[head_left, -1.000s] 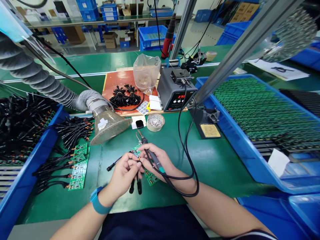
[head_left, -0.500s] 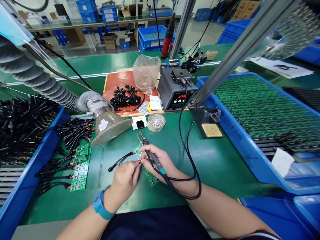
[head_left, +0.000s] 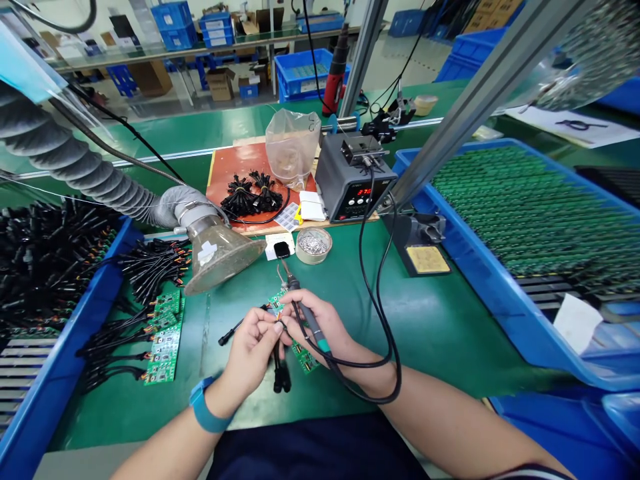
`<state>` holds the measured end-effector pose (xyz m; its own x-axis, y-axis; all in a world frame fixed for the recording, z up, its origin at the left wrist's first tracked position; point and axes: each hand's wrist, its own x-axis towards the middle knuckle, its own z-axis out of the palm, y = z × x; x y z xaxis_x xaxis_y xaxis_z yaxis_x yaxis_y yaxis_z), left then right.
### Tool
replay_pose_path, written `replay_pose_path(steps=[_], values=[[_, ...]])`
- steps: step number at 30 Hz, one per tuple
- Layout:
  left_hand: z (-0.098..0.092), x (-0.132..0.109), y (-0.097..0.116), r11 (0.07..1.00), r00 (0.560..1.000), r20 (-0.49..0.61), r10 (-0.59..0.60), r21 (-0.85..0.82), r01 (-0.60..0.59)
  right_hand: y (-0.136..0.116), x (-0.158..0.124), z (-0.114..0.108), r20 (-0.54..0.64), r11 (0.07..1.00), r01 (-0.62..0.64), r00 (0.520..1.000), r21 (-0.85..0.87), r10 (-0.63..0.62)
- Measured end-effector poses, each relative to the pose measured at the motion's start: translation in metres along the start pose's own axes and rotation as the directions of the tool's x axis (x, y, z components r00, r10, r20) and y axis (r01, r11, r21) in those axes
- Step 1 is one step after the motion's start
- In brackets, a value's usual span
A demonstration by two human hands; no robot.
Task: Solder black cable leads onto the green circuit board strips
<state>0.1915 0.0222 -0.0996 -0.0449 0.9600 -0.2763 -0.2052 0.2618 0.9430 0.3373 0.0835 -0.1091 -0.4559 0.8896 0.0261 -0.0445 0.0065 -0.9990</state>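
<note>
My right hand is closed round a soldering iron, its tip pointing up and away from me. Between finger and thumb of my left hand is a black cable with coloured wire ends; its connectors hang down toward me. The right fingertips meet the left ones at those wires. Beneath both hands lies a green circuit board, partly covered by them. Another black cable runs out from the board's upper left. Whether the wires touch the board I cannot tell.
Finished-looking boards with cables lie at left, beside a blue bin of cables. A fume hood hangs over the bench. Behind are a solder tin and soldering station. The iron stand and a board-filled bin are right.
My left hand has turned and its fingers have opened outward, so the held cable's black connectors now show hanging below. The right hand keeps the soldering iron in nearly the same place.
</note>
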Motion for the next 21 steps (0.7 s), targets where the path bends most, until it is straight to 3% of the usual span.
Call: replay_pose_path(steps=[5,10,13,16,18,21], values=[[0.001,-0.001,-0.006,0.997,0.996,-0.059,0.06,0.061,-0.056,0.002,-0.001,-0.001,-0.008,0.968,0.154,0.987,-0.2,-0.159],[-0.001,-0.005,-0.018,0.913,0.954,-0.164,0.25,0.366,-0.177,0.007,0.002,0.001,0.018,0.923,0.283,0.957,-0.261,-0.288],[-0.005,-0.006,-0.022,0.747,0.889,-0.116,0.444,0.596,-0.295,0.008,0.003,0.004,0.016,0.923,0.267,0.962,-0.278,-0.274],[-0.008,-0.006,-0.024,0.616,0.854,-0.018,0.52,0.7,-0.361,0.005,0.004,0.004,0.006,0.941,0.196,0.979,-0.276,-0.203],[-0.007,-0.006,-0.024,0.624,0.857,-0.022,0.515,0.695,-0.357,0.002,0.004,0.004,0.008,0.955,0.155,0.987,-0.252,-0.158],[-0.005,-0.005,-0.021,0.713,0.876,-0.09,0.475,0.623,-0.323,0.0,0.004,0.003,0.013,0.969,0.138,0.99,-0.204,-0.139]])
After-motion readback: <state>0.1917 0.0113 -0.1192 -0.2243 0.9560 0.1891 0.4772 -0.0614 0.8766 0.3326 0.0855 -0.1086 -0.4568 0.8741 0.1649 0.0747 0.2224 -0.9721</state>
